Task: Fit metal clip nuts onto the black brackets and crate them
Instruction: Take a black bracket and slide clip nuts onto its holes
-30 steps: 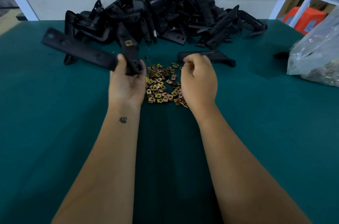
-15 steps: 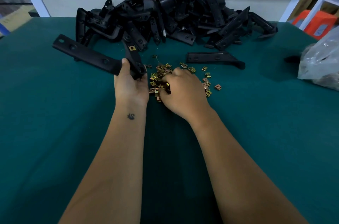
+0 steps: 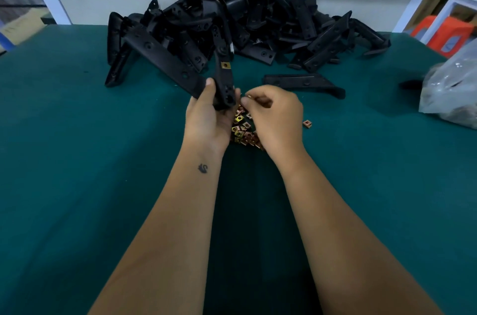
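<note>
Above the green surface (image 3: 77,159), the left hand (image 3: 206,118) grips a black bracket (image 3: 224,82) already wearing one clip nut (image 3: 225,65); the right hand (image 3: 276,116) pinches what looks like another from the loose nuts (image 3: 242,131). A large bracket pile (image 3: 245,25) remains unfitted, and no crate shows.

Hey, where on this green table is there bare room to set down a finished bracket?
Bare green cloth lies left of the left hand, and more between the right hand and the plastic bag. It is crowded at the bracket pile, the lone bracket and the clip nuts.
</note>
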The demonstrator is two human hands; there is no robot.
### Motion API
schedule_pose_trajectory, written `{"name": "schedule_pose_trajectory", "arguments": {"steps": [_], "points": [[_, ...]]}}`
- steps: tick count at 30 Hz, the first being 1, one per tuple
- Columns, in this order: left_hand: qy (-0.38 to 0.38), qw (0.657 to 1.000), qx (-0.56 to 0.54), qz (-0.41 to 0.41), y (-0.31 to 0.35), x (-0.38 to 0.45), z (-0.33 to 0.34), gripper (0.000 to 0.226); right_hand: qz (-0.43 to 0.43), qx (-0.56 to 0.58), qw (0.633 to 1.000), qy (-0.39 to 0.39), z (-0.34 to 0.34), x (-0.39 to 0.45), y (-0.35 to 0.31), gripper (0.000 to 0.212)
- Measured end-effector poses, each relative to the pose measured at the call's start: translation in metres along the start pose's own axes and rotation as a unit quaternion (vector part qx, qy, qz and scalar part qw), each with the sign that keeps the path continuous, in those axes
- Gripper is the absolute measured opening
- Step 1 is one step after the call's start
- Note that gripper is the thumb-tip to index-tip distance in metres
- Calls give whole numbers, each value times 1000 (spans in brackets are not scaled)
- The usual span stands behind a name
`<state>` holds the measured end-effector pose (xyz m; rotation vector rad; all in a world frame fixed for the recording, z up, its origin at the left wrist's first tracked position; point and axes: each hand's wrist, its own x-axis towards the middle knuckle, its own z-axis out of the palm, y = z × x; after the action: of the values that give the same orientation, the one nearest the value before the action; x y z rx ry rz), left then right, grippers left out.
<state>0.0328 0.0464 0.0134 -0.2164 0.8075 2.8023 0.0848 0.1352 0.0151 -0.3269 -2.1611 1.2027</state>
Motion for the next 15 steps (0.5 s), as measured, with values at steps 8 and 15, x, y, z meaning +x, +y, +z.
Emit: {"name": "schedule_pose_trajectory", "arguments": {"steps": [8,15], "points": [[-51,997,24,-56,-4,-6,1,11,155,295,942,30,-11,5,-2,12],[-112,990,54,-64,-4,-11,1,9,206,404,891,-4,-14,6,-8,13]]}}
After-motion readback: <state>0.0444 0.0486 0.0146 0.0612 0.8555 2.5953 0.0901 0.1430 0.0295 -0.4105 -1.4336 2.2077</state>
